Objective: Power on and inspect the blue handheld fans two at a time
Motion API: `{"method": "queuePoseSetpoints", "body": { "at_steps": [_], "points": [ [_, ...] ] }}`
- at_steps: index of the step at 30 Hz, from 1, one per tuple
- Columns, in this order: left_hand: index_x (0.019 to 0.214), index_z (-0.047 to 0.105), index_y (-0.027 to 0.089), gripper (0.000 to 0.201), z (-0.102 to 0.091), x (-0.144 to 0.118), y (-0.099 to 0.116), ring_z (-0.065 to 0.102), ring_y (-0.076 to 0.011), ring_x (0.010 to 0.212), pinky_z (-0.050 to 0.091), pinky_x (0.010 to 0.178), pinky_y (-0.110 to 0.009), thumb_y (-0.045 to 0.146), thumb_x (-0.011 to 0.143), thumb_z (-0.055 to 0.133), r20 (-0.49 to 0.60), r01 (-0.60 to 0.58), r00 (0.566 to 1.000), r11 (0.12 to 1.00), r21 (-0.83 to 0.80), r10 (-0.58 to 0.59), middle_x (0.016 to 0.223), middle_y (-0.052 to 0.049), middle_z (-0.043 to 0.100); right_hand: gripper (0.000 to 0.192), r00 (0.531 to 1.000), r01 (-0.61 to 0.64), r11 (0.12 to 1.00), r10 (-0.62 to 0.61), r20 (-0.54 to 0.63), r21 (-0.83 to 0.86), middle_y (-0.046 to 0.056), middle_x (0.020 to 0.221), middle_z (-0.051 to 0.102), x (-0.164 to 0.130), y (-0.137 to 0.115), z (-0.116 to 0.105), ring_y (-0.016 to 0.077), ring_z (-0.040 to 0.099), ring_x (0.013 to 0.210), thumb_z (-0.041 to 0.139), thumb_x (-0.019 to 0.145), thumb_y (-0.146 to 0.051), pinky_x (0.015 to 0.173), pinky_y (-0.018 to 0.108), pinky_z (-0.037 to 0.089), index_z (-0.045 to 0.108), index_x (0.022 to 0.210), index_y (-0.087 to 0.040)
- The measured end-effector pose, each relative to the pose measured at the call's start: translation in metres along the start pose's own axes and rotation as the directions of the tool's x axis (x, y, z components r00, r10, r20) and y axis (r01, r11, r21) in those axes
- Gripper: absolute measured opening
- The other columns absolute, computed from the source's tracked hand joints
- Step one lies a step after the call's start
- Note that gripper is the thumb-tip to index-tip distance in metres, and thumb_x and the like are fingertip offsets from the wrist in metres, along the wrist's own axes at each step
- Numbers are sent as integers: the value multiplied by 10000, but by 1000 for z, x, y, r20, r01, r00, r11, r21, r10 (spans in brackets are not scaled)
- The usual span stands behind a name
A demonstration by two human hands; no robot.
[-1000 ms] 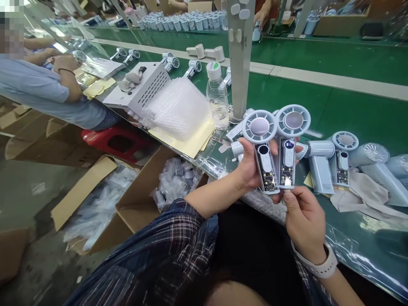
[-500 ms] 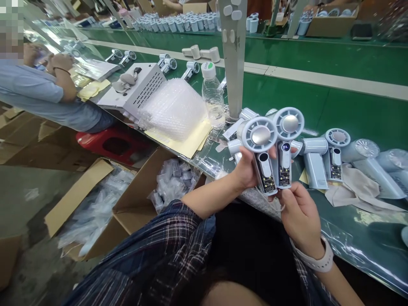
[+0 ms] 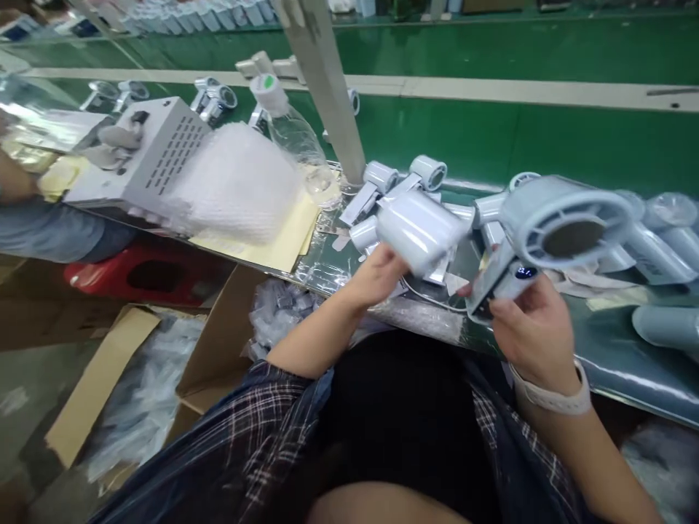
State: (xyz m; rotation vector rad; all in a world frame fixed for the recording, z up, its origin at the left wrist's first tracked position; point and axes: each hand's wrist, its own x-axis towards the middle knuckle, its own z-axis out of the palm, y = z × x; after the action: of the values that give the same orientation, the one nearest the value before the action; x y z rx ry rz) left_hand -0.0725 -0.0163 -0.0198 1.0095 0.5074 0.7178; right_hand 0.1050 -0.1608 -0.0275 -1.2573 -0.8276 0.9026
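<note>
My right hand [image 3: 532, 327] is wrapped round the handle of a light-blue handheld fan [image 3: 568, 193], whose small display glows with digits. Its round grille faces me. A thin white cable [image 3: 437, 303] runs from the table to the lower end of this handle. To the left, my left hand [image 3: 376, 275] grips a second handheld fan [image 3: 418, 225], smeared by motion, with its smooth rounded housing uppermost. That hand's fingers are partly hidden beneath it. Just beyond it lie more light-blue fans [image 3: 429, 172] on the green table.
A metal post [image 3: 328, 94] rises beyond my left hand. Left of it stand a plastic bottle [image 3: 292, 135], a bubble-wrap stack [image 3: 234, 182] and a grey metal box [image 3: 150, 149]. More fans [image 3: 660, 247] lie at right. An open carton [image 3: 212, 349] sits below, and a co-worker's arm [image 3: 16, 178] shows at left.
The two fans, earlier side by side with grilles facing me, are apart now. The left one has turned over and moved towards the table; the right one is tilted. My view has shifted right.
</note>
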Motion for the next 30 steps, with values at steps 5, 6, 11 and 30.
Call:
{"method": "queuePoseSetpoints", "body": {
  "at_steps": [5,6,11,30],
  "points": [
    [1137,584,239,657,16,0,-8,709,-207,909,616,850,-391,631,731,919,104,65,993,991,-114,-53,998,-24,681,398,992,-101,986,109,-55,133,60,1006,728,5,-4,6,237,678,808,840,831,-552,718,403,596,686,1079,-282],
    [1149,553,248,665,20,-2,-8,697,-188,880,609,818,-369,528,706,962,121,51,992,992,-112,-37,999,-8,665,373,992,-100,988,108,-68,122,68,1022,730,4,-3,5,233,669,804,814,840,-532,697,392,585,689,1082,-276],
    [1172,479,261,608,25,-3,-12,687,-172,825,584,776,-360,466,795,909,223,25,975,1000,-17,-20,981,9,652,358,993,-100,989,106,-48,112,62,1013,740,-4,3,-3,211,651,760,823,832,-510,680,370,582,712,1069,-266],
    [1214,543,236,547,7,-3,-16,765,-209,919,619,880,-387,423,844,900,282,22,959,1000,11,-24,1122,-53,695,401,993,-116,992,114,-39,-54,89,1171,752,-3,20,-4,278,733,985,772,948,-526,904,435,615,665,1244,-277]
  ]
}}
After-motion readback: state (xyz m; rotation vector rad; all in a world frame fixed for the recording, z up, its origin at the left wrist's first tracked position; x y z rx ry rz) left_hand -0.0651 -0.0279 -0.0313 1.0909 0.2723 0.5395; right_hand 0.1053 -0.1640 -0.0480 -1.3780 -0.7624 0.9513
